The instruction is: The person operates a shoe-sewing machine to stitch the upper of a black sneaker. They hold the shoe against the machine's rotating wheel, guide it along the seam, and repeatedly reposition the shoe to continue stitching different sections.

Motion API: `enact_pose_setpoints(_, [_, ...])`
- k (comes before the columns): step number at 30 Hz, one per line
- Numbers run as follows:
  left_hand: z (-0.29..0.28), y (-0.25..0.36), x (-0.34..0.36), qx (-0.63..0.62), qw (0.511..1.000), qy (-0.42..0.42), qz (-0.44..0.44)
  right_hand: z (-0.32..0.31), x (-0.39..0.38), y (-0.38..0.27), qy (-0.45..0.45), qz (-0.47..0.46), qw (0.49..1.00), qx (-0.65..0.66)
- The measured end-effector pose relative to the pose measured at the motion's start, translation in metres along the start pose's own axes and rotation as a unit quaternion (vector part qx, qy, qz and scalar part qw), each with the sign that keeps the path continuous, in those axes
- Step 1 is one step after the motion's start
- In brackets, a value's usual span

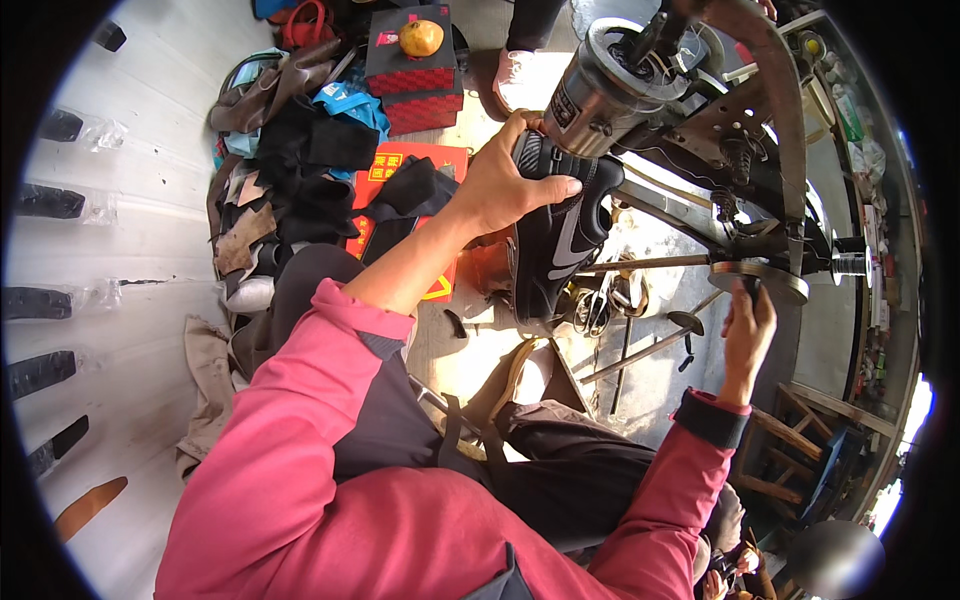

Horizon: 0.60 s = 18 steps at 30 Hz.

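A black sneaker with a pale grey side stripe hangs toe-down under the steel head of a sewing machine. My left hand grips its heel end, thumb across the shoe, right beside the head; the part under the head is hidden. My right hand is closed on a dark crank handle at the round hand wheel of the machine, right of and lower than the shoe in view.
Dark fabric scraps, a red box and black-red boxes topped by a yellow fruit lie left. A person's white shoe stands behind. Metal rods cross the floor below the machine; wooden stools and other people's hands are lower right.
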<state>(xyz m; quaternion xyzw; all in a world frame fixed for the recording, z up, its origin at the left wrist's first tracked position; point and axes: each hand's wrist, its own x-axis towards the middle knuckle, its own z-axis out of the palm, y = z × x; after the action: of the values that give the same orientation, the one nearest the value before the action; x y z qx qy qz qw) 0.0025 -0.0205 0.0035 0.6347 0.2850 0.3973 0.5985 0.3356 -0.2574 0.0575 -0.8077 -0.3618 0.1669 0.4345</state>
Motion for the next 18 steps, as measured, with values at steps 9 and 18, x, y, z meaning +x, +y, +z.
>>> enact_pose_setpoints(9, [-0.003, -0.005, 0.006, -0.009, 0.999, -0.012, -0.035, -0.069, 0.049, 0.096, 0.166, 0.083, 0.979, -0.083])
enact_pose_setpoints(18, [-0.001, -0.003, 0.004, -0.024, 0.998, -0.005, -0.054, 0.001, 0.005, 0.024, -0.067, 0.044, 0.997, -0.004])
